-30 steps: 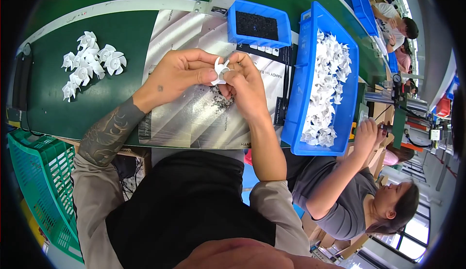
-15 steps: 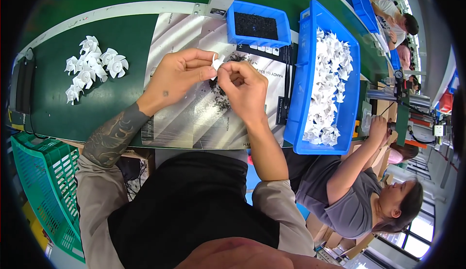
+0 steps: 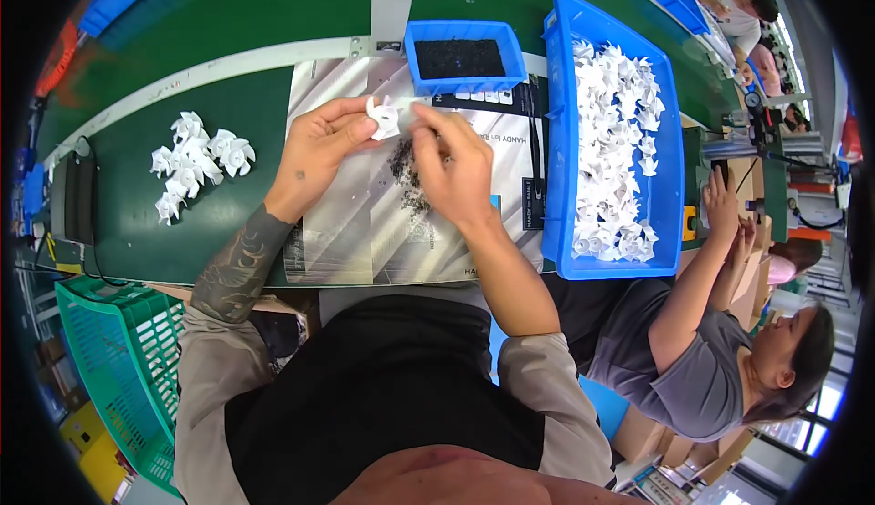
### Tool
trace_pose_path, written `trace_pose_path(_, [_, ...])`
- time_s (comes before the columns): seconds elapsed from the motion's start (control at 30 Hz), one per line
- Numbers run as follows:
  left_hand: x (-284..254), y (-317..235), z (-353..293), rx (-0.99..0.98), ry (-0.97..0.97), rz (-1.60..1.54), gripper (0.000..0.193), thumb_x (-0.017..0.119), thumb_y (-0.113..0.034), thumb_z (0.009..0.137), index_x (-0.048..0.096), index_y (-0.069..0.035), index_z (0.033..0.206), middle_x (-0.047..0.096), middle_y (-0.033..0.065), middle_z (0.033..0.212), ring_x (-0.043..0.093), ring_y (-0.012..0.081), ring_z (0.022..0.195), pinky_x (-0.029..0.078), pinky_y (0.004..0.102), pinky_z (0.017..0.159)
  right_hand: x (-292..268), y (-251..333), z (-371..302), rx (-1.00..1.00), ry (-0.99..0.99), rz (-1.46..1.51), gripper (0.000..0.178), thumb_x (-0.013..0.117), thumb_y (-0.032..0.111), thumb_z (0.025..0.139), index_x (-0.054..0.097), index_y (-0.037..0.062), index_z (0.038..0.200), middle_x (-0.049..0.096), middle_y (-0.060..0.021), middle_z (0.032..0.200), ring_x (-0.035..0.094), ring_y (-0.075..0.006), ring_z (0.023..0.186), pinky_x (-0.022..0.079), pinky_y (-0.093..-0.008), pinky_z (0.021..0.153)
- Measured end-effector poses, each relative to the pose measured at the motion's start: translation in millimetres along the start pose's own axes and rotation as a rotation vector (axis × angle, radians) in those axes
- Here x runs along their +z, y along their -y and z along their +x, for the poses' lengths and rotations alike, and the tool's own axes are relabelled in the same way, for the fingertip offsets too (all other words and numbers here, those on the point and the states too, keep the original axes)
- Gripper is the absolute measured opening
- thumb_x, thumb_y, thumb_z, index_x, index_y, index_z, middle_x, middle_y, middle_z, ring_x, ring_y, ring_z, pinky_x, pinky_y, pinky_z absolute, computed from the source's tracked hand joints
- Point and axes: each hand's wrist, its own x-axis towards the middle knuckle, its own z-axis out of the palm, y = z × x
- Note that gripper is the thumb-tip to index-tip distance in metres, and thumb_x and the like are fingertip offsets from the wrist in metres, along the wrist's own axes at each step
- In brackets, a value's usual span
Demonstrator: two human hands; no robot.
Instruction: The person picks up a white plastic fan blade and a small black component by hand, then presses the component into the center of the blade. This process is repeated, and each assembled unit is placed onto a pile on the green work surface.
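Note:
Pinched between the thumb and fingers of my left hand [image 3: 321,145] is a small white fan impeller [image 3: 385,122] with curved blades. Close to its right side is my right hand [image 3: 456,163], apart from it, index finger stretched out and thumb separate; nothing shows between them. Under the hands, tiny black parts [image 3: 412,190] are scattered over a printed silvery sheet [image 3: 342,231]. Several more white impellers [image 3: 189,160] lie in a cluster on the green tabletop to the left.
A small blue bin [image 3: 512,75] of black parts stands beyond my hands. To the right, a long blue bin [image 3: 559,140] holds many white impellers. A co-worker [image 3: 693,359] sits at the right. A green crate [image 3: 118,350] stands at lower left, below the table edge.
My right fingers have come off the impeller and drawn slightly apart from it. The left hand still holds it, now turned with its hub side showing. The whole view has shifted somewhat.

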Motion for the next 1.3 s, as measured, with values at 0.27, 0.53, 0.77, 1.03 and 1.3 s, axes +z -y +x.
trace_pose_path(0.27, [177,1,22,0.563,0.092,0.900,0.022,0.061,-0.037,0.083,0.069,-0.019,0.094,0.066,0.0118,0.084,0.061,0.0293,0.079,0.037,0.0537,0.074,-8,-1,9,0.394,-0.095,-0.406,0.023,0.070,0.019,0.078,0.060,0.0051,0.093,0.064,-0.0081,0.073,0.061,-0.0134,0.066,0.049,-0.0292,0.061])
trace_pose_path(0.53, [67,-39,-25,0.936,0.211,1.110,0.011,0.061,-0.014,0.077,0.062,-0.006,0.086,0.060,0.0099,0.082,0.060,0.0291,0.076,0.049,0.0385,0.066,-11,-8,9,0.376,-0.239,-0.198,0.015,0.068,0.010,0.078,0.057,0.0009,0.083,0.060,-0.0072,0.066,0.058,-0.0158,0.059,0.048,-0.0308,0.059])
trace_pose_path(0.77, [-112,-70,-65,0.201,-0.123,1.937,0.041,0.076,-0.018,0.066,0.064,-0.004,0.103,0.055,0.0161,0.113,0.047,0.0342,0.108,0.043,0.0414,0.090,-6,-2,12,0.129,-0.138,-0.086,0.013,0.068,0.009,0.080,0.062,-0.0012,0.085,0.064,-0.0069,0.072,0.060,-0.0128,0.066,0.048,-0.0266,0.064])
trace_pose_path(1.03, [-96,-63,-51,0.268,-0.067,1.629,0.038,0.076,-0.018,0.070,0.057,-0.001,0.098,0.061,0.0123,0.107,0.056,0.0284,0.097,0.046,0.0364,0.082,-18,1,4,0.017,0.275,-0.199,0.007,0.066,0.008,0.077,0.065,0.0018,0.082,0.066,-0.0095,0.073,0.063,-0.0184,0.064,0.050,-0.0285,0.062])
trace_pose_path(1.3, [-4,-21,8,0.384,-0.286,0.779,0.039,0.072,-0.029,0.080,0.053,-0.003,0.102,0.063,0.0103,0.079,0.059,0.0193,0.060,0.047,0.0316,0.057,1,33,3,-0.123,0.744,-0.687,0.010,0.064,0.014,0.075,0.068,0.0050,0.077,0.066,-0.0140,0.073,0.065,-0.0323,0.067,0.052,-0.0376,0.061])
